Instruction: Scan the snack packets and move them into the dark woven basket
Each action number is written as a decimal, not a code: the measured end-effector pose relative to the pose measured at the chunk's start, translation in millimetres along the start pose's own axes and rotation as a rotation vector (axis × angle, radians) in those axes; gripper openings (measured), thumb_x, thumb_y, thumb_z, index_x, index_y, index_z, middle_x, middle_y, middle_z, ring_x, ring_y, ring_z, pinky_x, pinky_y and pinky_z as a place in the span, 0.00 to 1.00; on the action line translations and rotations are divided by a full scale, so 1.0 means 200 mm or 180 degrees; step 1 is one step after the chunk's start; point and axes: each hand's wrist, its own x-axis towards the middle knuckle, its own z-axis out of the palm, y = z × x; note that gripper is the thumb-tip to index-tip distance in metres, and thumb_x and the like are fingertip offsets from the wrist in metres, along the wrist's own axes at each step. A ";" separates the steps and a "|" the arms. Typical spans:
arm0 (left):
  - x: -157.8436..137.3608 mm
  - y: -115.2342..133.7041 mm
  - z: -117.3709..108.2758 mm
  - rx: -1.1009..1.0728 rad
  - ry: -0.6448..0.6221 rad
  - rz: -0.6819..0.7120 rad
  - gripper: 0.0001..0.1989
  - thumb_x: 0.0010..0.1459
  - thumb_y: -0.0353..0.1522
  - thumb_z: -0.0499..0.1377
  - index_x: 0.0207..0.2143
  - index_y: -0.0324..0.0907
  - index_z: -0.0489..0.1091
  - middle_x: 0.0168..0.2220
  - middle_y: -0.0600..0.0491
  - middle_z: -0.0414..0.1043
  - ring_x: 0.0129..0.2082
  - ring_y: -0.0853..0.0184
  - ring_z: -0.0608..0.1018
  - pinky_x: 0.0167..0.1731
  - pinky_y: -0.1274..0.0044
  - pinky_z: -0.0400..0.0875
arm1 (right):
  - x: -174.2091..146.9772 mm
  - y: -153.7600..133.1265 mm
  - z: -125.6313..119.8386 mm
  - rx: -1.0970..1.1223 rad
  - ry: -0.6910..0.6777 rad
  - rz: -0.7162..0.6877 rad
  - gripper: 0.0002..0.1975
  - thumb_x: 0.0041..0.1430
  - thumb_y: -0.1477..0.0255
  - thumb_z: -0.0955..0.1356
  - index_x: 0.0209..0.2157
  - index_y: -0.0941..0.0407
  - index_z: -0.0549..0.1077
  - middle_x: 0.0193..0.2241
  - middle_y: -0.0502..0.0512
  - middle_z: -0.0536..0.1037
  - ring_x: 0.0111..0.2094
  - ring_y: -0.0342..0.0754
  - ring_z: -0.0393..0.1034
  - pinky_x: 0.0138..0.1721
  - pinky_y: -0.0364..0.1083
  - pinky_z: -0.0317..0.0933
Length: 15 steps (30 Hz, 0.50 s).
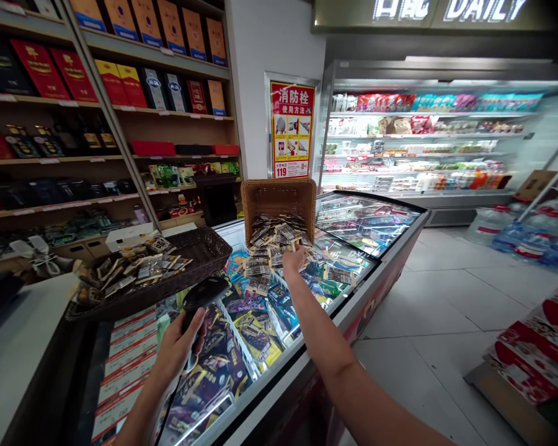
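My left hand (182, 337) is wrapped round the handle of a black barcode scanner (205, 292), held over the glass lid of the chest freezer. A cord hangs down from it. My right hand (296, 259) reaches forward to the pile of small clear-and-brown snack packets (279, 238), its fingers closed on a packet at the pile's edge. These packets spill out of a tan wicker basket (279, 186) tipped on its side, mouth towards me. Part of the fingertips is hidden among them. Left of the scanner, a dark woven tray (209, 248) holds more such packets (149, 266).
The chest freezer (260, 384) with bagged ice creams stands under both hands. A strip of price labels (125, 371) lies at its left, beside a pale counter (23, 334). Behind are boxed-goods shelves (167, 56) and a lit open fridge (428, 142). Water bottles (530, 238) stand right.
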 end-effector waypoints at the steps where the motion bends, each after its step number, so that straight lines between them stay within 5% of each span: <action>1: 0.01 -0.01 0.00 -0.0027 0.0010 0.0012 0.27 0.58 0.57 0.64 0.25 0.44 0.67 0.18 0.58 0.65 0.14 0.73 0.64 0.14 0.81 0.58 | -0.02 0.00 0.00 -0.0086 0.0068 -0.0091 0.23 0.62 0.70 0.67 0.59 0.56 0.71 0.60 0.72 0.72 0.64 0.69 0.63 0.60 0.61 0.58; 8: 0.02 0.01 -0.02 -0.0371 0.0440 0.0013 0.27 0.55 0.58 0.66 0.28 0.45 0.66 0.20 0.61 0.66 0.14 0.73 0.66 0.14 0.81 0.59 | -0.24 -0.07 0.08 -0.0203 -0.0007 -0.1008 0.21 0.63 0.73 0.65 0.57 0.57 0.73 0.62 0.71 0.71 0.65 0.66 0.59 0.63 0.60 0.55; 15: 0.02 0.01 -0.07 -0.0547 0.1417 -0.0035 0.28 0.56 0.60 0.65 0.32 0.46 0.65 0.21 0.61 0.67 0.17 0.71 0.69 0.16 0.78 0.62 | -0.69 -0.37 0.52 -0.0635 -0.2150 -0.2542 0.11 0.67 0.73 0.65 0.43 0.53 0.81 0.50 0.59 0.82 0.55 0.55 0.74 0.60 0.51 0.63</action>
